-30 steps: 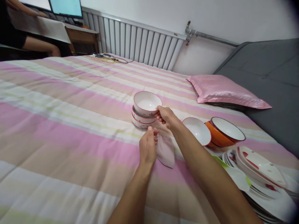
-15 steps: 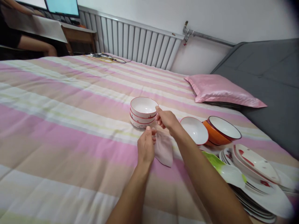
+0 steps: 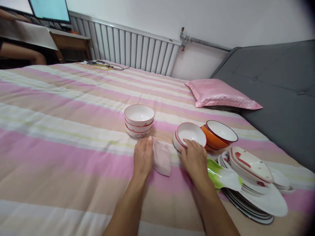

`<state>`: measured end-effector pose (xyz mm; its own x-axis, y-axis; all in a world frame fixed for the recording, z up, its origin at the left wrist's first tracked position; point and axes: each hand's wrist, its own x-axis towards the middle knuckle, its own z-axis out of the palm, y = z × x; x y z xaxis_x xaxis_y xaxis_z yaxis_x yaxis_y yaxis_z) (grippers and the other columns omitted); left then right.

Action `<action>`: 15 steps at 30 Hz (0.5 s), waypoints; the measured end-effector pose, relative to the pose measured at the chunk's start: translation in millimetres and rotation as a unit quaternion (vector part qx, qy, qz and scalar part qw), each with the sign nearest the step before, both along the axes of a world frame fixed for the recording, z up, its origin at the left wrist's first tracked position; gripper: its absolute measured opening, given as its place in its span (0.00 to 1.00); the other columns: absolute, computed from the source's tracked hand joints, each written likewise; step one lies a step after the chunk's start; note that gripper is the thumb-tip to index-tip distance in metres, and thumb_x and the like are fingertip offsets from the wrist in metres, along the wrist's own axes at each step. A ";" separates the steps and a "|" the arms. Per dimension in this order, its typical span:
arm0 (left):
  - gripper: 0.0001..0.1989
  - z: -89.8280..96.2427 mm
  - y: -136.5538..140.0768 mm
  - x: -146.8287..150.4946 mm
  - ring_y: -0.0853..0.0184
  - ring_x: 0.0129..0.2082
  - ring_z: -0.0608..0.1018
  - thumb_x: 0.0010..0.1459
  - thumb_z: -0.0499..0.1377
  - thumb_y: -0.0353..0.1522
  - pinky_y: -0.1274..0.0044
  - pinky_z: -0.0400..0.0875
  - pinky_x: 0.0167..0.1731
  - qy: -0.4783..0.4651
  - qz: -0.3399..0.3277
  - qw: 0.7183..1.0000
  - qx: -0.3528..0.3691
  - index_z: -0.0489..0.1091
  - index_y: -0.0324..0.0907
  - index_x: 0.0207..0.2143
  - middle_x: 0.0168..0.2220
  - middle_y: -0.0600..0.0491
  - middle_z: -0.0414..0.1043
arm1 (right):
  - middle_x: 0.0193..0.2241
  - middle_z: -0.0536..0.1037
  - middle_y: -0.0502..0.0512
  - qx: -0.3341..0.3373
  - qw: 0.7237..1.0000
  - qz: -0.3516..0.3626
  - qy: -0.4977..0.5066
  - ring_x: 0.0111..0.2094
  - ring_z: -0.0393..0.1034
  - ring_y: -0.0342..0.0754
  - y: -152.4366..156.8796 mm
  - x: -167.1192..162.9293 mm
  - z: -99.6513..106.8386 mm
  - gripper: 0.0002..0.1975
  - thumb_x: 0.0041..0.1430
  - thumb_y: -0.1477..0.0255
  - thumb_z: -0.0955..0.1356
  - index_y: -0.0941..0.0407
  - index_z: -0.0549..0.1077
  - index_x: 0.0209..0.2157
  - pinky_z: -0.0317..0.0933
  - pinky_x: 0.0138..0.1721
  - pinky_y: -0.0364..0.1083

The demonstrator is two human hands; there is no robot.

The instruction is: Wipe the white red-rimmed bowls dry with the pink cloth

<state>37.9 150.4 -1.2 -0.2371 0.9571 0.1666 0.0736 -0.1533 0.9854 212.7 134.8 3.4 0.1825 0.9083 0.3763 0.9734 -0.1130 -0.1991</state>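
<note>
My left hand (image 3: pixel 143 156) is closed on a pale pink cloth (image 3: pixel 162 158), which spreads out to its right over the bedspread; its fingertips are partly hidden. Just beyond that hand stands an upright stack of white bowls with red rims (image 3: pixel 139 118). My right hand (image 3: pixel 195 159) reaches over the near rim of another red-rimmed white bowl (image 3: pixel 190 131), fingers apart, thumb outside and fingertips inside. This bowl leans tilted in a second one. Whether the fingers press on the rim is hard to tell.
Orange bowls (image 3: pixel 214 138) stand right of the white ones. Nearer are a green-and-white leaf-shaped dish (image 3: pixel 221 175) and piled plates (image 3: pixel 268 200). A pink pillow (image 3: pixel 221 93) lies by the grey headboard (image 3: pixel 270 68). Cables (image 3: pixel 105 65) lie at the far edge; a person's leg (image 3: pixel 22 52) shows.
My right hand has left the stacked bowls and moved right to the tilted bowl. My left hand stays near the stack with the cloth. The view has shifted slightly right.
</note>
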 end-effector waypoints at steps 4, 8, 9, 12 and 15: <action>0.16 -1.8 -0.3 6.3 0.56 0.43 0.73 0.57 0.55 0.45 0.68 0.62 0.47 0.001 -0.050 0.999 -0.009 0.76 0.45 0.31 0.37 0.46 0.76 | 0.41 0.79 0.62 -0.052 0.999 0.008 -0.005 0.49 0.68 0.57 4.7 3.1 -1.4 0.14 0.63 0.72 0.59 0.58 0.73 0.44 0.38 0.58 0.60; 0.13 -3.5 -2.8 9.7 0.54 0.41 0.75 0.53 0.59 0.44 0.69 0.65 0.44 -0.005 -0.106 0.994 -0.024 0.77 0.45 0.27 0.33 0.46 0.77 | 0.33 0.80 0.57 -0.083 0.996 0.028 0.016 0.41 0.71 0.52 5.2 5.8 5.8 0.17 0.66 0.69 0.56 0.54 0.75 0.36 0.36 0.58 0.60; 0.14 -3.5 -3.4 10.1 0.55 0.40 0.75 0.53 0.59 0.44 0.70 0.65 0.42 0.001 -0.115 0.993 -0.029 0.77 0.45 0.26 0.32 0.46 0.77 | 0.33 0.80 0.56 -0.084 0.996 0.029 0.020 0.40 0.71 0.51 5.5 6.6 7.0 0.18 0.66 0.69 0.55 0.54 0.75 0.35 0.36 0.58 0.60; 0.15 -3.2 -4.4 11.6 0.57 0.33 0.76 0.54 0.58 0.44 0.72 0.66 0.35 0.021 -0.142 0.988 -0.051 0.77 0.44 0.26 0.29 0.47 0.77 | 0.30 0.79 0.55 -0.072 0.997 0.026 0.012 0.37 0.71 0.50 7.5 8.5 7.8 0.18 0.67 0.69 0.55 0.53 0.74 0.34 0.37 0.58 0.59; 0.16 -3.5 -4.4 14.4 0.59 0.30 0.75 0.55 0.57 0.44 0.73 0.66 0.32 0.030 -0.164 0.984 -0.059 0.77 0.43 0.28 0.27 0.49 0.76 | 0.28 0.79 0.56 -0.017 1.000 0.022 0.002 0.36 0.71 0.50 9.8 10.1 7.4 0.18 0.67 0.69 0.55 0.55 0.73 0.33 0.37 0.59 0.58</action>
<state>52.4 146.0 -4.7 0.0952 0.9940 0.0534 0.0969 -0.0627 0.9933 222.8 144.6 10.8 0.1425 0.9276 0.3453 0.9769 -0.0758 -0.1996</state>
